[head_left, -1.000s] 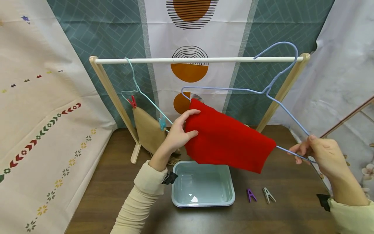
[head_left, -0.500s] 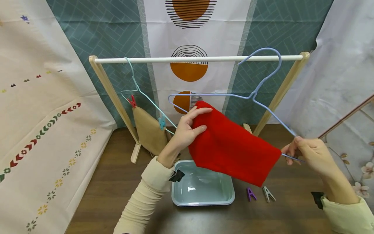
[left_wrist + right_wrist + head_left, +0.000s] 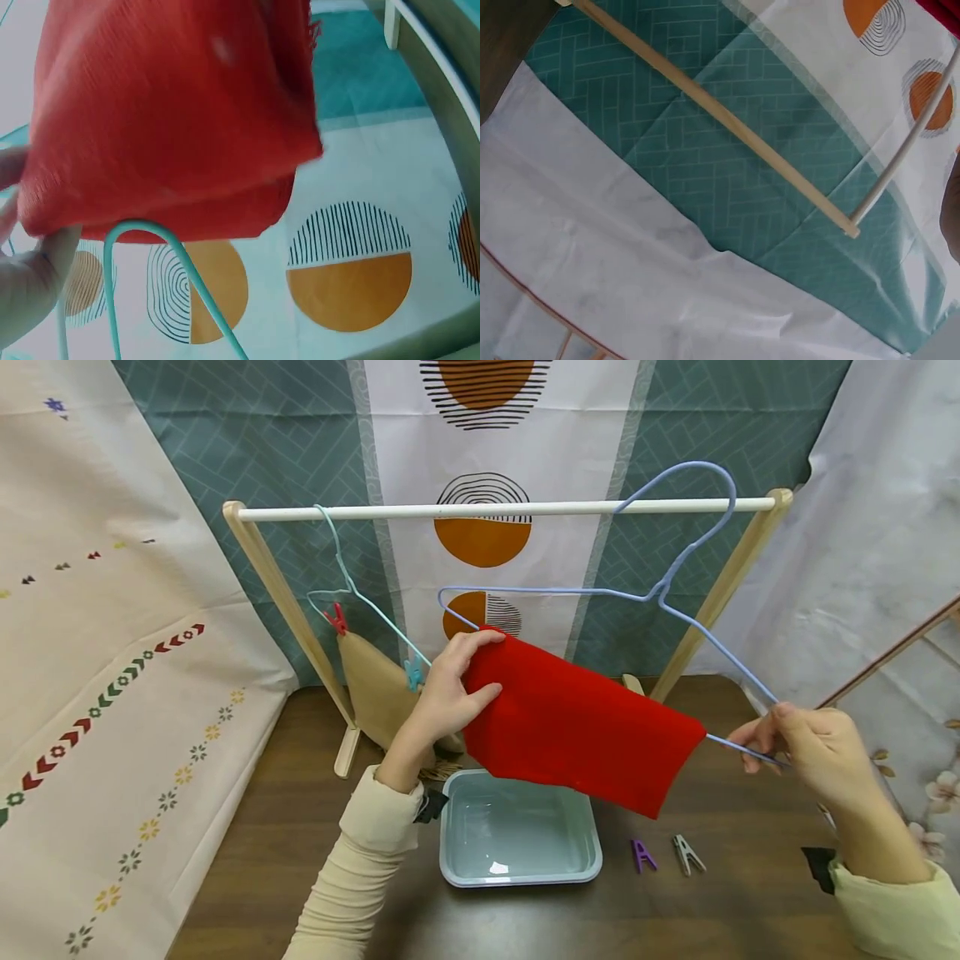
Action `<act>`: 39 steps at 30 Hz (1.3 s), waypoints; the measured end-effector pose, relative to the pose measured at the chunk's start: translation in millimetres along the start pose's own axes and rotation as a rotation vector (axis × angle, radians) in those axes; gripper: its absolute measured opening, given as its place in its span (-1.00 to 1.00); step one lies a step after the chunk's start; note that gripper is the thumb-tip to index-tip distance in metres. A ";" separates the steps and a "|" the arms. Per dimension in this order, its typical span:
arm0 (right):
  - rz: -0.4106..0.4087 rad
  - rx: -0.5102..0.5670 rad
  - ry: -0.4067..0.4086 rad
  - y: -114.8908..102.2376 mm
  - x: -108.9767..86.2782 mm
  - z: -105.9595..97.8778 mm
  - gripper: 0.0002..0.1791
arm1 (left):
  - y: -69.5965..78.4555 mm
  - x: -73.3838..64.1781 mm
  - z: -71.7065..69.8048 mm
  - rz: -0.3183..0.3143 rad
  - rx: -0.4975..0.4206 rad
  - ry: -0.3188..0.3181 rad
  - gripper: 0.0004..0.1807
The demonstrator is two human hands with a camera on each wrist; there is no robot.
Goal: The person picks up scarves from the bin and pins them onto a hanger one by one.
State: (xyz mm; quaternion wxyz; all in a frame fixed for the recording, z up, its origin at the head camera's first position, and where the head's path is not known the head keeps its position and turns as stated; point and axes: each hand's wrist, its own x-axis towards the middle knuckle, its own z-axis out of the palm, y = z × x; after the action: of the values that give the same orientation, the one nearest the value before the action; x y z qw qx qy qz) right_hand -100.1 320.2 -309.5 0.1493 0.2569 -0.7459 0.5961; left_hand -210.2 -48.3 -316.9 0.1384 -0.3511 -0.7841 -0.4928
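Note:
A red cloth point(image 3: 577, 718) is draped over the lower bar of a periwinkle-blue hanger point(image 3: 547, 590), and slopes down to the right in the head view. My left hand point(image 3: 450, 689) pinches the cloth's upper left edge between thumb and fingers. In the left wrist view the cloth point(image 3: 172, 120) fills the upper part, with the hanger's rounded end point(image 3: 135, 227) just below it. My right hand point(image 3: 813, 747) grips the right end of the hanger, beyond the cloth. The hanger's hook overlaps the rack's white rail point(image 3: 480, 511) in the head view.
On the rail's left hangs a mint hanger point(image 3: 339, 556) bearing a tan cloth point(image 3: 367, 681), with red point(image 3: 337, 618) and blue point(image 3: 413, 672) clothespins. Beneath the red cloth stands a pale blue basin point(image 3: 521, 883). Purple point(image 3: 642, 855) and grey point(image 3: 686, 853) clothespins lie on the table.
The blue hanger has shifted left overall. The red cloth dipped and moved right half a second ago, then rose and came back left, with both hands keeping their hold.

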 end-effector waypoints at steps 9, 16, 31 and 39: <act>-0.105 0.187 -0.025 -4.1 4.1 -0.5 -0.55 | -3.1 -15.0 17.4 -0.067 -0.133 0.222 -0.19; -0.074 0.157 0.001 -7.7 7.3 -0.2 -0.56 | 2.9 -23.2 26.0 0.034 0.043 0.326 -0.19; 0.067 -0.030 0.011 -12.7 15.5 7.6 -0.53 | 44.3 -13.4 76.7 0.370 0.101 0.348 -0.50; 0.114 -0.141 0.051 -11.0 16.5 19.2 -0.53 | 69.2 -11.4 130.9 0.330 0.564 0.297 -0.43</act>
State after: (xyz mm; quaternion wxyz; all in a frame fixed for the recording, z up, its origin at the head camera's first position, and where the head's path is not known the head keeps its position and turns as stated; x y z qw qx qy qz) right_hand -105.9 296.5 -296.6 0.1518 0.1873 -0.7954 0.5561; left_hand -137.7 79.4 -338.8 0.4198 -0.3456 -0.7933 -0.2737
